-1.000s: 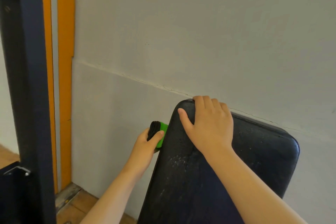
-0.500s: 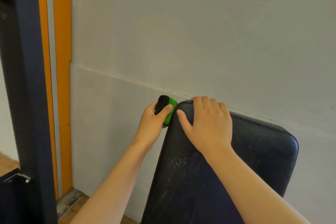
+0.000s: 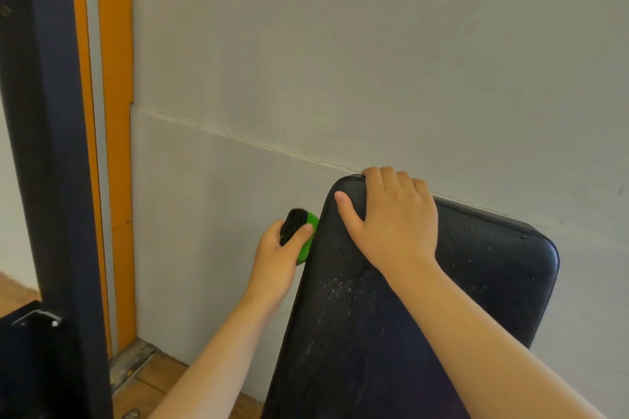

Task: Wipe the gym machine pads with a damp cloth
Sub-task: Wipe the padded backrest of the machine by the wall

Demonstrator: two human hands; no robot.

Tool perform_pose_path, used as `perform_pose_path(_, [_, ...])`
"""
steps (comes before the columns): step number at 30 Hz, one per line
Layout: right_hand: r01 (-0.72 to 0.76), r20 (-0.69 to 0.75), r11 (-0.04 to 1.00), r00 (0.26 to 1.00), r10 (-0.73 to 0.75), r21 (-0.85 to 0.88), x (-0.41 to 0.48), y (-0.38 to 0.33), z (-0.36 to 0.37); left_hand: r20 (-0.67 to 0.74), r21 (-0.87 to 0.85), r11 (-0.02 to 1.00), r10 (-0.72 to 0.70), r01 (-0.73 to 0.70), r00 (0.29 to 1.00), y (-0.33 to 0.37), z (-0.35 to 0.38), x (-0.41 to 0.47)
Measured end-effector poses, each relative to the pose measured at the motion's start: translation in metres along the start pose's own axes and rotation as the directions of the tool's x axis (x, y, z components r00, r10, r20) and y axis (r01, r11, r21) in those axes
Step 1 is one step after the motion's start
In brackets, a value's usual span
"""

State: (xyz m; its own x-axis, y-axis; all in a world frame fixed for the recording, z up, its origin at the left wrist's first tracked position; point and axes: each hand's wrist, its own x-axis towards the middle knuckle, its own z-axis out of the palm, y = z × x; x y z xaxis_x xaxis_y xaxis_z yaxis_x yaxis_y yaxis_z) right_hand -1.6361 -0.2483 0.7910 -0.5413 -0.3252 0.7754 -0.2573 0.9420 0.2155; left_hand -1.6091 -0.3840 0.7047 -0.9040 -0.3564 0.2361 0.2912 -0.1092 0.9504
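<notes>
Now | my left hand pinches the cloth against the pad's left edge, frame centre | my right hand grips the pad's top corner, fingers curled over, thumb apart.

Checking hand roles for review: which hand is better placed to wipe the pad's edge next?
Left. The left hand grips the cloth against the pad at its left edge; the right hand only holds the top corner.
</notes>
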Motion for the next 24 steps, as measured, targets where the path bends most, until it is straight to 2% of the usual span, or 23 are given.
perform_pose_path(5, [0.006, 0.007, 1.000, 1.000, -0.006, 0.002, 0.001, 0.001, 0.001, 0.020, -0.069, 0.997, 0.035, -0.033, 0.999, 0.026, 0.014, 0.027])
perform_pose_path(9, [0.008, 0.003, 1.000, 1.000, -0.008, -0.003, 0.001, 0.000, 0.001, 0.026, -0.097, 0.995, 0.024, -0.022, 0.999, 0.015, 0.013, 0.024])
perform_pose_path(18, [0.016, 0.001, 1.000, 1.000, -0.016, -0.010, 0.000, 0.000, 0.002, 0.068, -0.054, 0.984, -0.163, 0.167, 0.984, -0.051, -0.018, -0.019])
perform_pose_path(24, [0.021, -0.001, 1.000, 1.000, -0.021, -0.009, 0.002, -0.002, 0.003, 0.046, -0.123, 0.980, -0.151, 0.156, 0.987, -0.038, -0.012, -0.007])
